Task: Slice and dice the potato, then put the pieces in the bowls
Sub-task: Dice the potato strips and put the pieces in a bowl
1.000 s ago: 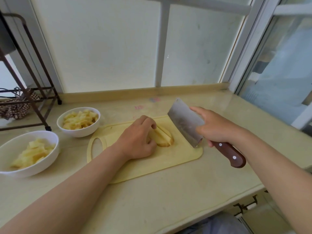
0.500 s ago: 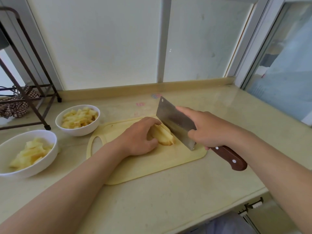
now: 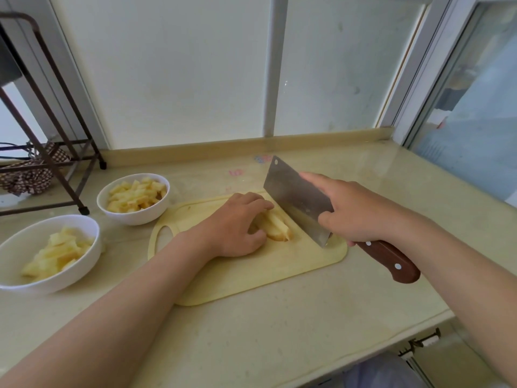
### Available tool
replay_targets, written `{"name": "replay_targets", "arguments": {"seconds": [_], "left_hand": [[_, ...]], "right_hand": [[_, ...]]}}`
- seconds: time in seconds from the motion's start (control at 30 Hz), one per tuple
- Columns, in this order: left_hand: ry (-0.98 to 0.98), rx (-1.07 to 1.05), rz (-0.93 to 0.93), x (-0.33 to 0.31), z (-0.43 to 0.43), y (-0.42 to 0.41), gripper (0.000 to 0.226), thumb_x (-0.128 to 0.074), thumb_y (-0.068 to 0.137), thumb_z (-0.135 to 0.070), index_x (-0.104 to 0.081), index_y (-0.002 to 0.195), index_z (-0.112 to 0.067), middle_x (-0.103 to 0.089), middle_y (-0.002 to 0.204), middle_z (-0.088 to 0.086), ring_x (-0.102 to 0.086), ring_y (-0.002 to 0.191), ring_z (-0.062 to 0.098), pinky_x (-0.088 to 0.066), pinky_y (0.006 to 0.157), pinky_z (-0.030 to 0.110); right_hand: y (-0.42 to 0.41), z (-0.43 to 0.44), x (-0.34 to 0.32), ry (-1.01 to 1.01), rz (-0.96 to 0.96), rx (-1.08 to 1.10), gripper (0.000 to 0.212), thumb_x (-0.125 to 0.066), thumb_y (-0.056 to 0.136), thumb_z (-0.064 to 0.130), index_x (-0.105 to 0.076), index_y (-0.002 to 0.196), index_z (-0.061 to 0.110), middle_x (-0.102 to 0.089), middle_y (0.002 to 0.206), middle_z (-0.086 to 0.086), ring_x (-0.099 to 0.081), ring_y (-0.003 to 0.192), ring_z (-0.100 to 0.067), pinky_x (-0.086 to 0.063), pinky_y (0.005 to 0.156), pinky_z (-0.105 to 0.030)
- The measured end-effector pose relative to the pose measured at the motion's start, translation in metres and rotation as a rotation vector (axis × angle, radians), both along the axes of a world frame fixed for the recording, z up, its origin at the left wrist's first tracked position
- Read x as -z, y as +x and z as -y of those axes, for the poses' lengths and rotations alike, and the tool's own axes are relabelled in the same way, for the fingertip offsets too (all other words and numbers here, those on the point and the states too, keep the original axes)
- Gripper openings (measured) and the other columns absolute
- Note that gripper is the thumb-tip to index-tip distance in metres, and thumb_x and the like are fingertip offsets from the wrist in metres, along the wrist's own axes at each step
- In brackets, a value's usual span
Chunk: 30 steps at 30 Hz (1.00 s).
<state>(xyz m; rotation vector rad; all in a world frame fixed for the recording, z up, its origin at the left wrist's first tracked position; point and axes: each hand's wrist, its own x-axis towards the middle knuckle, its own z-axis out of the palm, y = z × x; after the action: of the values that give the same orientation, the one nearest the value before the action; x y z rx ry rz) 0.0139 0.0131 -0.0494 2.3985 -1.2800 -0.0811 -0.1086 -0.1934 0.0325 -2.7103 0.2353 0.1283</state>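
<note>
**Q:** Left hand?
**A:** I've got my left hand [image 3: 235, 225] knuckles-up on the pale yellow plastic cutting board [image 3: 251, 275]. The fingers are bunched together and curled over the left end of the peeled, part-sliced potato [image 3: 277, 226], pressing it down. The thumb is tucked in on the near side.

**Q:** Right?
**A:** My right hand [image 3: 355, 211] grips the steel cleaver with a brown riveted wooden handle [image 3: 293, 197] where handle meets blade. The index finger lies straight along the top of the blade and the other fingers are curled tight. The handle's end sticks out past the board's right edge.

**Q:** Blade on the potato?
**A:** It's steeply tilted, edge down, just beside the potato's right end. I can't tell if it touches.

**Q:** Where's the potato, and the bowls?
**A:** The potato is mid-board, between both hands. A small white ceramic bowl [image 3: 137, 217] sits just off the board's far-left corner, full of diced potato pieces [image 3: 137, 194]. A bigger white bowl [image 3: 70, 278] is at the far left, nearer me, holding larger potato chunks [image 3: 56, 256]. The two bowls stand apart, both on the beige stone countertop [image 3: 279, 331].

**Q:** Anything else?
**A:** A dark brown metal rack [image 3: 56, 130] stands at the back left, with frosted window panels [image 3: 181, 65] behind the counter.
</note>
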Motion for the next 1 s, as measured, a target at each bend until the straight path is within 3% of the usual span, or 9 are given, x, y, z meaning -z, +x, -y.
{"name": "replay_targets", "arguments": {"seconds": [0.07, 0.1, 0.23, 0.37, 0.57, 0.63, 0.73, 0.83, 1.0], "left_hand": [[0.049, 0.016, 0.006, 0.0, 0.0, -0.001, 0.065, -0.053, 0.089, -0.029, -0.037, 0.151, -0.026, -0.034, 0.156, -0.005, -0.025, 0.143, 0.016, -0.019, 0.117, 0.027], [0.072, 0.027, 0.003, 0.0, 0.001, -0.002, 0.066, -0.051, 0.09, -0.03, -0.033, 0.153, -0.027, -0.029, 0.159, -0.006, -0.02, 0.147, 0.014, -0.014, 0.119, 0.026], [0.097, 0.058, -0.016, -0.005, 0.004, -0.005, 0.06, -0.052, 0.094, -0.027, -0.036, 0.152, -0.027, -0.033, 0.155, -0.01, -0.028, 0.143, 0.011, -0.02, 0.116, 0.022], [0.124, 0.045, 0.031, -0.008, 0.003, -0.005, 0.055, -0.052, 0.096, -0.037, -0.039, 0.149, -0.032, -0.041, 0.145, -0.008, -0.033, 0.133, 0.015, -0.028, 0.113, 0.029], [0.191, -0.111, 0.137, -0.015, 0.014, -0.021, 0.046, -0.047, 0.093, -0.047, -0.05, 0.136, -0.031, -0.051, 0.122, -0.003, -0.043, 0.111, 0.018, -0.042, 0.097, 0.032], [0.241, -0.209, 0.169, -0.017, 0.02, -0.03, 0.042, -0.044, 0.093, -0.047, -0.052, 0.129, -0.026, -0.051, 0.12, 0.001, -0.045, 0.111, 0.022, -0.046, 0.093, 0.038], [0.289, -0.331, 0.18, -0.018, 0.027, -0.044, 0.039, -0.042, 0.096, -0.048, -0.051, 0.122, -0.021, -0.05, 0.119, 0.006, -0.047, 0.112, 0.027, -0.046, 0.084, 0.038], [0.291, -0.361, 0.164, -0.021, 0.029, -0.049, 0.04, -0.042, 0.097, -0.051, -0.053, 0.119, -0.02, -0.049, 0.119, 0.008, -0.047, 0.112, 0.028, -0.047, 0.084, 0.04], [0.397, -0.302, -0.051, -0.045, 0.011, -0.032, 0.056, -0.059, 0.085, -0.054, -0.049, 0.132, -0.025, -0.05, 0.126, 0.003, -0.05, 0.116, 0.025, -0.047, 0.095, 0.039]], "right_hand": [[-0.005, 0.002, 0.0, 0.017, 0.014, 0.04, 0.088, -0.047, 0.093, 0.009, -0.012, 0.162, 0.051, -0.057, 0.106, 0.004, -0.071, 0.053, -0.02, -0.055, 0.047, -0.029], [-0.007, 0.002, 0.0, 0.027, 0.019, 0.056, 0.088, -0.047, 0.093, 0.009, -0.012, 0.162, 0.051, -0.056, 0.107, 0.003, -0.071, 0.053, -0.021, -0.051, 0.044, -0.026], [-0.01, 0.004, 0.002, 0.06, 0.036, 0.088, 0.087, -0.047, 0.092, 0.009, -0.015, 0.162, 0.049, -0.056, 0.122, -0.001, -0.069, 0.049, -0.018, -0.046, 0.04, -0.022], [-0.012, 0.005, 0.0, 0.083, 0.045, 0.101, 0.087, -0.048, 0.092, 0.009, -0.015, 0.162, 0.048, -0.053, 0.128, 0.003, -0.068, 0.048, -0.016, -0.044, 0.04, -0.02], [-0.015, 0.004, -0.001, 0.073, 0.045, 0.124, 0.087, -0.05, 0.093, 0.011, -0.013, 0.162, 0.049, -0.051, 0.144, 0.004, -0.07, 0.05, -0.016, -0.046, 0.043, -0.022], [-0.016, 0.005, -0.001, 0.069, 0.045, 0.129, 0.088, -0.049, 0.092, 0.01, -0.013, 0.162, 0.049, -0.059, 0.124, 0.008, -0.071, 0.051, -0.017, -0.048, 0.045, -0.024], [-0.016, 0.004, 0.0, 0.061, 0.045, 0.141, 0.088, -0.047, 0.09, 0.008, -0.015, 0.162, 0.048, -0.057, 0.096, 0.008, -0.071, 0.051, -0.018, -0.053, 0.047, -0.028], [-0.015, 0.0, 0.003, 0.054, 0.044, 0.154, 0.089, -0.047, 0.089, 0.008, -0.014, 0.163, 0.046, -0.062, 0.091, 0.003, -0.07, 0.051, -0.018, -0.053, 0.047, -0.029], [-0.008, -0.011, 0.008, 0.041, 0.027, 0.128, 0.088, -0.046, 0.091, 0.009, -0.011, 0.162, 0.048, -0.057, 0.105, 0.002, -0.067, 0.048, -0.014, -0.048, 0.043, -0.024]]}}
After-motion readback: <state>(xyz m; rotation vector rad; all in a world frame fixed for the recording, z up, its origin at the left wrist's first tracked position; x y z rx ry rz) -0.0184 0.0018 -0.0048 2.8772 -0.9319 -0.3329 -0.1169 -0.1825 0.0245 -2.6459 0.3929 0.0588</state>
